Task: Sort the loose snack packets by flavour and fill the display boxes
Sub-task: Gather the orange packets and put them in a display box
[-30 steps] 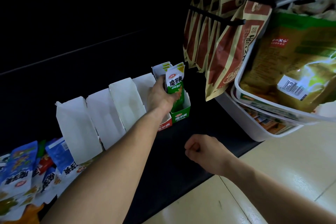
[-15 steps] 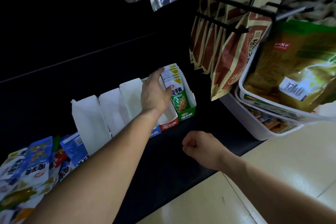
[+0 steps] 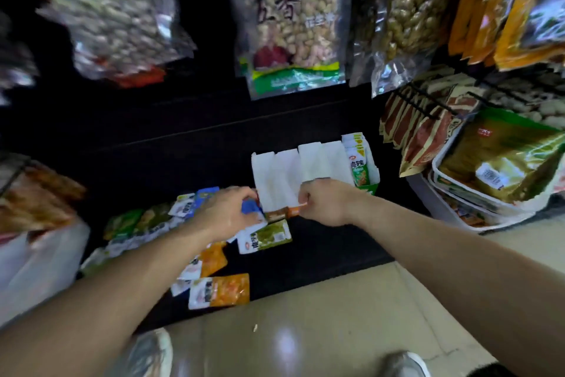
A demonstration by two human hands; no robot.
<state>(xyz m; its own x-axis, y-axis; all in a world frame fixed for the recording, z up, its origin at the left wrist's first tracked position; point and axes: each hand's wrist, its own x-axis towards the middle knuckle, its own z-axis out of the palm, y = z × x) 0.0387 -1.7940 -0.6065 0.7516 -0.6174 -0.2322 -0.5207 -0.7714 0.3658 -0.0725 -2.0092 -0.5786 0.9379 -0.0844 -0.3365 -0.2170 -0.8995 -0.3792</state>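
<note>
Sorting step: your left hand [image 3: 226,215] grips a blue packet [image 3: 251,208], right hand [image 3: 324,203] curled, hold unclear; next, pick its display box [image 3: 290,174].

A blue packet [image 3: 252,209] is being gripped by the left hand [image 3: 224,214] in front of the white display boxes [image 3: 290,174]. The right hand [image 3: 324,202] is being held curled against their front edge; its hold is unclear. Green packets [image 3: 358,162] are being displayed upright in the rightmost box, with loose packets [image 3: 218,291] scattered on the black shelf [image 3: 321,248].
</note>
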